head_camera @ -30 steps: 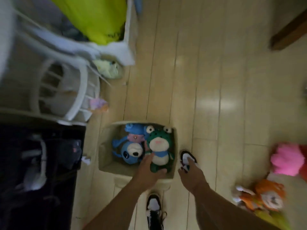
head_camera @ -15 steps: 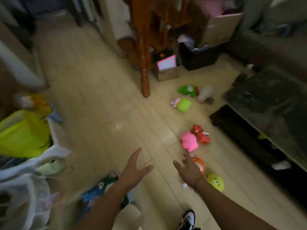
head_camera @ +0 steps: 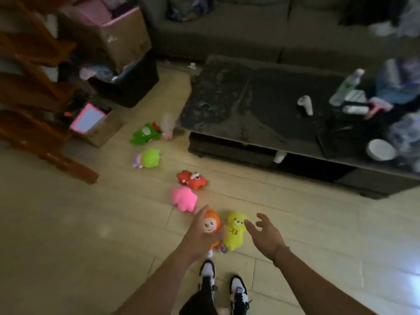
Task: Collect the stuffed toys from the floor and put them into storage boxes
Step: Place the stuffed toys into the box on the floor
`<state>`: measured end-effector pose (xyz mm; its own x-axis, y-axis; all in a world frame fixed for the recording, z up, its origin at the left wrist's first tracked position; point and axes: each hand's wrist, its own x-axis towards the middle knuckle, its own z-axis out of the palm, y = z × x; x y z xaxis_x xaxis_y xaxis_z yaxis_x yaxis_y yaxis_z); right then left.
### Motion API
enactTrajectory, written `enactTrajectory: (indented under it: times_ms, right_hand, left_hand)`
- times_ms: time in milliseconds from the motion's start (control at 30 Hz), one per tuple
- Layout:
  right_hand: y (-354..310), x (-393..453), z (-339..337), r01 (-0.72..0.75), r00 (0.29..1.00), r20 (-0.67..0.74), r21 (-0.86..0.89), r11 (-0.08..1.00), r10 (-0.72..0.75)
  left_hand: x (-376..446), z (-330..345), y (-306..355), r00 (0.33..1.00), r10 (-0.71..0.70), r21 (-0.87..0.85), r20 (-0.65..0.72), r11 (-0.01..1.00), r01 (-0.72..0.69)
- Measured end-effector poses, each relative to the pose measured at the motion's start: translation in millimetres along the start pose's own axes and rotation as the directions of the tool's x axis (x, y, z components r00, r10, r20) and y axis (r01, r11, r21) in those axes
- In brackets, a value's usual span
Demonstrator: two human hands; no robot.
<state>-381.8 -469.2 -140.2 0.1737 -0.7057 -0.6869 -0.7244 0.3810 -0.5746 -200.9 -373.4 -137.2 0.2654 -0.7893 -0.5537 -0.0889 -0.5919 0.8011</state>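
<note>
Several stuffed toys lie on the pale floor in a row. Nearest to me are an orange toy [head_camera: 211, 225] and a yellow toy [head_camera: 234, 233] side by side. My left hand [head_camera: 201, 235] hovers over the orange toy with fingers spread, holding nothing. My right hand [head_camera: 266, 235] is open just right of the yellow toy, fingertips near it. Farther off lie a pink toy [head_camera: 184, 198], a red toy [head_camera: 192, 179], a light green toy [head_camera: 148, 158] and a dark green toy [head_camera: 145, 135]. No storage box with toys is in view.
A dark low table [head_camera: 272, 110] with bottles and clutter stands at the right, a grey sofa [head_camera: 250, 26] behind it. Cardboard boxes [head_camera: 118, 35] and a black bin [head_camera: 129, 87] sit at the back left beside wooden furniture [head_camera: 34, 98]. My shoes [head_camera: 236, 289] are below.
My view turned from the box with the blue and green toys to the floor toys. Both hands moved forward and now sit over the orange and yellow toys.
</note>
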Motion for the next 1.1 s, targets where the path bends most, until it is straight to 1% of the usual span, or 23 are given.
enactTrajectory:
  times_ms: [100,200,267,300,367,433,500,600,700,767,867,967,1100]
  right_hand:
    - [28,-1,-37,-0.075,0.982,-0.162,0.153,0.985,0.099]
    - [61,-21,-83,-0.112,0.924,-0.307,0.356,0.928,0.229]
    - [89,-44,-116,-0.113,0.869,-0.385,0.458,0.882,0.311]
    - [105,-57,-132,-0.107,0.832,-0.427,0.505,0.857,0.355]
    - [140,-85,-165,-0.073,0.736,-0.509,0.596,0.800,0.447]
    - [177,-118,-198,-0.038,0.634,-0.555,0.674,0.738,0.539]
    - [218,-148,-227,0.000,0.536,-0.579,0.728,0.686,0.614]
    - [284,-187,-270,0.065,0.406,-0.596,0.775,0.629,0.692]
    - [346,-218,-317,0.116,0.316,-0.580,0.809,0.576,0.751]
    - [378,-233,-347,0.128,0.285,-0.570,0.819,0.559,0.771]
    - [422,-250,-398,0.159,0.253,-0.574,0.819,0.551,0.779]
    - [459,-254,-450,0.194,0.238,-0.574,0.819,0.540,0.784]
    - [505,-237,-520,0.241,0.241,-0.547,0.834,0.497,0.802]
  left_hand:
    - [36,27,25,0.986,-0.008,0.142,0.167,0.990,-0.016]
    - [64,74,64,0.944,0.042,0.279,0.327,0.950,-0.140]
    - [72,120,98,0.890,0.076,0.309,0.449,0.922,-0.235]
    - [74,148,116,0.854,0.084,0.313,0.514,0.908,-0.278]
    - [70,213,151,0.760,0.090,0.320,0.643,0.871,-0.373]
    - [56,283,177,0.642,0.088,0.312,0.761,0.818,-0.482]
    - [35,351,194,0.543,0.089,0.284,0.835,0.776,-0.563]
    - [-3,455,212,0.439,0.086,0.225,0.894,0.762,-0.607]
    - [-43,552,224,0.352,0.082,0.170,0.932,0.761,-0.626]
    - [-66,606,231,0.326,0.056,0.176,0.944,0.749,-0.639]
    - [-96,686,245,0.273,0.059,0.146,0.960,0.726,-0.672]
    - [-111,752,260,0.255,0.047,0.141,0.966,0.730,-0.669]
    - [-100,837,285,0.248,0.010,0.168,0.969,0.708,-0.686]
